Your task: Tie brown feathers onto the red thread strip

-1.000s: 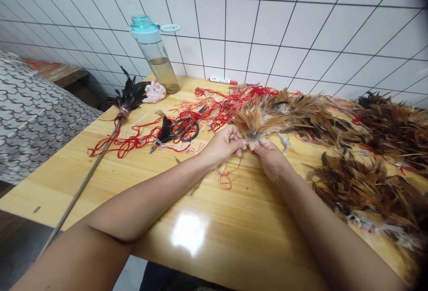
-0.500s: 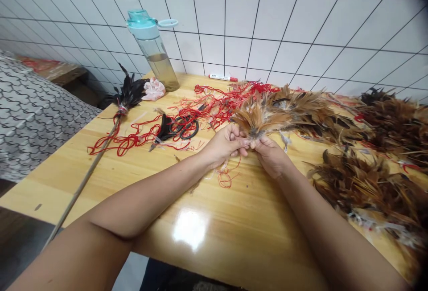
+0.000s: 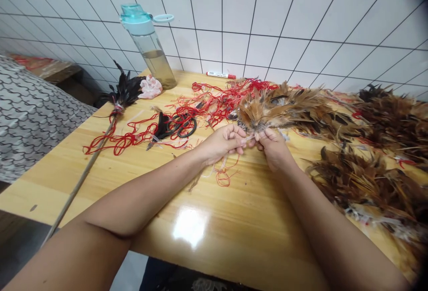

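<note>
A fan of brown feathers (image 3: 259,112) is held at its quill ends over the wooden table (image 3: 187,219). My right hand (image 3: 274,147) pinches the base of this feather bunch from below. My left hand (image 3: 223,143) is closed beside it, its fingertips pinching something thin and pale at the same base. Loose red thread (image 3: 223,176) lies on the table just under my hands.
Piles of brown feathers (image 3: 364,179) cover the right side. Tangled red thread (image 3: 214,101) and black scissors (image 3: 182,126) lie ahead. A long stick with black feathers (image 3: 115,110) lies left. A water bottle (image 3: 150,48) and a red marker (image 3: 220,75) stand by the tiled wall.
Both hands with the feather bunch have shifted slightly farther from me and to the right. My left fingertips have drawn a little apart from the bunch's base.
</note>
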Motion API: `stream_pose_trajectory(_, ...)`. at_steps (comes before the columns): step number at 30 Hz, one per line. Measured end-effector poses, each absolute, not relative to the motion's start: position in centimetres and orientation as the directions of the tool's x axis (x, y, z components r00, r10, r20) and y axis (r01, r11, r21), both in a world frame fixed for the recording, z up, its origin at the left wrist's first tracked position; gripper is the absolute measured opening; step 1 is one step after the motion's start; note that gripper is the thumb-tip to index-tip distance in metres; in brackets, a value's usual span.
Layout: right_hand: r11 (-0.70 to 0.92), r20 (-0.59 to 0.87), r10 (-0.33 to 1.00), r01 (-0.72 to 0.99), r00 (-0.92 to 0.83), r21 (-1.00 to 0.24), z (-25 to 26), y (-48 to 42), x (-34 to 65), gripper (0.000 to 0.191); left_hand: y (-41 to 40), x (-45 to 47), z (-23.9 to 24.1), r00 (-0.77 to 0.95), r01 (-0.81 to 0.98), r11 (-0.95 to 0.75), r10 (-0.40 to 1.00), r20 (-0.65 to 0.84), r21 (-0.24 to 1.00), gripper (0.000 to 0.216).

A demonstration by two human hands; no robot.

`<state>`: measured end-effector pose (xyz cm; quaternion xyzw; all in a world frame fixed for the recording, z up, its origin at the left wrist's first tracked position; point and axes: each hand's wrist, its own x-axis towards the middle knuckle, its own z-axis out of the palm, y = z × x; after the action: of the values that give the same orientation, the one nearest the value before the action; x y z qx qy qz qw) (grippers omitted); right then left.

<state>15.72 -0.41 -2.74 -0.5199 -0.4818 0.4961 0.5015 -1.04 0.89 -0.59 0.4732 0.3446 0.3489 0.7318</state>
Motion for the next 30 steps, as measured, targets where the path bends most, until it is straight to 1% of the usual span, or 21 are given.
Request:
stream_pose_trajectory(4,-0.042,-0.042,0.999,0.004,0.027,-0.999,-2.8,-0.3,15.9,0.028,1.3,-1.3,-0.9,0.407,-0.121,0.138,0.91,-0.078,0.983,0.023)
stream_pose_trajectory(7,0.014,0.014,1.0,0.013,0.007,-1.0,-3.0,-0.3,16.0,0.025,1.5,-1.3,-1.2,0.36,-0.054,0.043,0.933,-0.021,0.998,0.019)
stream_pose_trajectory(10,0.054,0.054,0.996,0.001,-0.074,-0.999,-3.2,-0.5,15.8,0.025,1.3,-1.0,-1.3,0.363,-0.056,0.028,0.932,-0.006,0.998,0.021)
stream_pose_trajectory(14,0.029,0.048,0.969,-0.08,-0.242,-0.996,-3.0,-1.0,15.2,0.031,0.8,-0.3,-0.8,0.372,-0.09,0.058,0.928,-0.021,0.994,0.026)
stream_pose_trajectory(17,0.023,0.061,0.962,-0.145,-0.265,-0.989,-2.7,-1.3,14.8,0.033,0.5,-0.1,-0.5,0.364,-0.118,0.097,0.93,-0.048,0.988,0.028)
stream_pose_trajectory(19,0.021,0.061,0.965,-0.155,-0.256,-0.988,-2.6,-1.4,14.6,0.033,0.5,-0.2,-0.5,0.368,-0.135,0.125,0.927,-0.068,0.983,0.032)
stream_pose_trajectory(21,0.015,0.05,0.972,-0.153,-0.229,-0.988,-2.6,-1.3,14.6,0.033,0.4,-0.3,-0.6,0.406,-0.18,0.14,0.912,-0.056,0.974,0.036)
stream_pose_trajectory(23,0.016,0.041,0.986,-0.153,-0.161,-0.988,-2.8,-1.1,14.7,0.033,0.3,-0.3,-0.8,0.446,-0.238,0.15,0.895,-0.029,0.96,0.039)
stream_pose_trajectory(25,0.026,0.037,0.996,-0.14,-0.077,-0.99,-3.1,-0.7,15.0,0.031,0.2,-0.4,-0.9,0.474,-0.243,0.164,0.88,-0.03,0.956,0.039)
stream_pose_trajectory(27,0.045,0.045,0.999,-0.074,0.003,-0.996,-3.4,-0.3,15.5,0.03,0.2,-0.6,-0.9,0.492,-0.172,0.17,0.868,-0.064,0.97,0.033)
stream_pose_trajectory(28,0.057,0.057,0.997,-0.012,0.044,-0.998,-3.6,-0.1,15.8,0.029,0.3,-0.7,-0.8,0.502,-0.115,0.161,0.861,-0.082,0.98,0.029)
stream_pose_trajectory(30,0.087,0.107,0.987,0.165,0.12,-0.982,-3.7,0.2,16.4,0.027,0.6,-1.1,-0.7,0.519,0.026,0.098,0.849,-0.097,0.995,0.016)
